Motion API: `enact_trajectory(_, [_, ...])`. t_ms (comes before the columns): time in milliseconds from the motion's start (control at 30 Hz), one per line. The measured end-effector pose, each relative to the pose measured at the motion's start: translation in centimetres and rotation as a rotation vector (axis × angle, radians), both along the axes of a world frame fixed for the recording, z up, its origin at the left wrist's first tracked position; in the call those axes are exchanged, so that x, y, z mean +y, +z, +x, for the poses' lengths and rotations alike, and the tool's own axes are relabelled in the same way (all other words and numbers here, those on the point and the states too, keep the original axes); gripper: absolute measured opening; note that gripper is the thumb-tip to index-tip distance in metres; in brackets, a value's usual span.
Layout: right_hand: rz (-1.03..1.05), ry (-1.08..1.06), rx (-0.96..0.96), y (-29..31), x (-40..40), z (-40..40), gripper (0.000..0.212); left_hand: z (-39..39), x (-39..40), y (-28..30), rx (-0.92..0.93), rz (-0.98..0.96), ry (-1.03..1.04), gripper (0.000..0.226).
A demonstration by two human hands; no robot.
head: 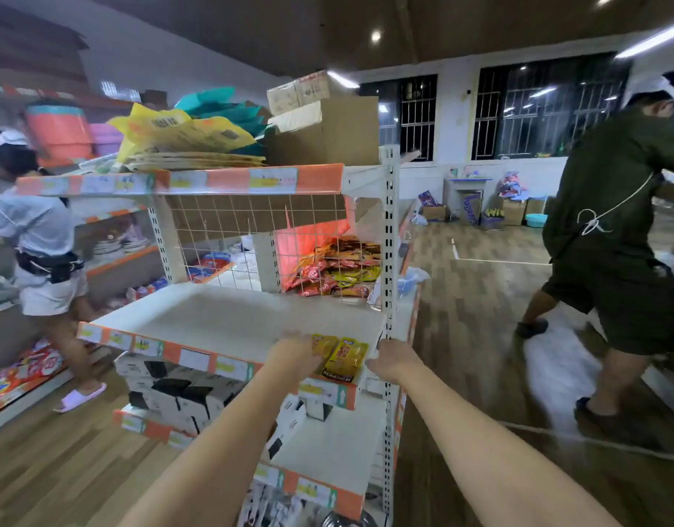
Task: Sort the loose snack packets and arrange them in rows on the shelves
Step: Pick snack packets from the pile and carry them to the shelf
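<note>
Two yellow snack packets (339,355) lie side by side at the front right corner of a white shelf (228,317) with an orange price strip. My left hand (295,355) rests on the left packet, fingers curled over its edge. My right hand (392,361) sits just right of the packets at the shelf's upright post, fingers curled; whether it holds anything is hidden. A heap of loose red and yellow snack packets (335,268) lies behind the wire grid at the back of the shelf.
The top shelf carries cardboard boxes (324,127) and yellow bags (179,135). Black-and-white boxes (168,393) fill the shelf below. One person (42,237) stands at the left shelves. Another person (613,230) walks on the wooden floor to the right.
</note>
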State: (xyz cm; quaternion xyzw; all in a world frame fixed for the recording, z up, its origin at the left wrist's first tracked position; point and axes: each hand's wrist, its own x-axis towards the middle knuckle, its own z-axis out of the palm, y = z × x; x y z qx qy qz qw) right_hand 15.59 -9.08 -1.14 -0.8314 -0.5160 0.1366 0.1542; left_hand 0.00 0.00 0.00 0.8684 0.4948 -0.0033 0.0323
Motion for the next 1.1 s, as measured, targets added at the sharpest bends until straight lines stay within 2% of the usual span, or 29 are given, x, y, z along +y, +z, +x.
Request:
enact_trajectory(100, [0.009,-0.081,0.079,-1.3,2.0,-1.0,0.023,0.4,3.0,-0.9,0.030,-0.009,-0.011,0.047])
enact_trajectory(167, [0.014,-0.151,0.139,-2.2,3.3,-1.7,0.024,0.7,4.9,-1.6,0.013,-0.024,-0.020,0.047])
enact_trajectory(333, [0.107,-0.271,0.155,-3.6,4.6,-3.1,0.057,0.9,8.5,-4.1,-0.025,-0.089,0.011,0.047])
enact_trajectory(467, [0.159,-0.365,0.301,-4.4,5.3,-2.6,0.070,1.5,9.6,-5.1,-0.066,-0.125,0.028,0.047])
enact_trajectory(567, [0.179,-0.393,0.384,-4.7,5.6,-1.9,0.059,2.3,10.0,-5.2,-0.109,-0.134,0.024,0.039])
enact_trajectory(667, [0.202,-0.429,0.449,-5.1,5.7,-1.3,0.046,3.1,10.6,-4.9,-0.220,-0.325,0.034,0.024])
enact_trajectory(733, [0.205,-0.440,0.491,-5.2,5.7,-0.9,0.042,3.3,10.8,-4.6,-0.268,-0.395,0.067,0.027])
enact_trajectory(867, [0.201,-0.444,0.570,-5.5,5.7,0.2,0.038,3.8,10.7,-4.5,-0.402,-0.451,0.101,0.030])
enact_trajectory(1033, [0.266,-0.436,0.643,-6.5,4.8,1.5,0.016,4.5,9.7,-4.4,-0.564,-0.451,0.075,0.011])
enact_trajectory(1100, [0.303,-0.446,0.670,-6.6,4.0,2.2,0.011,5.3,9.0,-4.0,-0.632,-0.467,0.052,0.018])
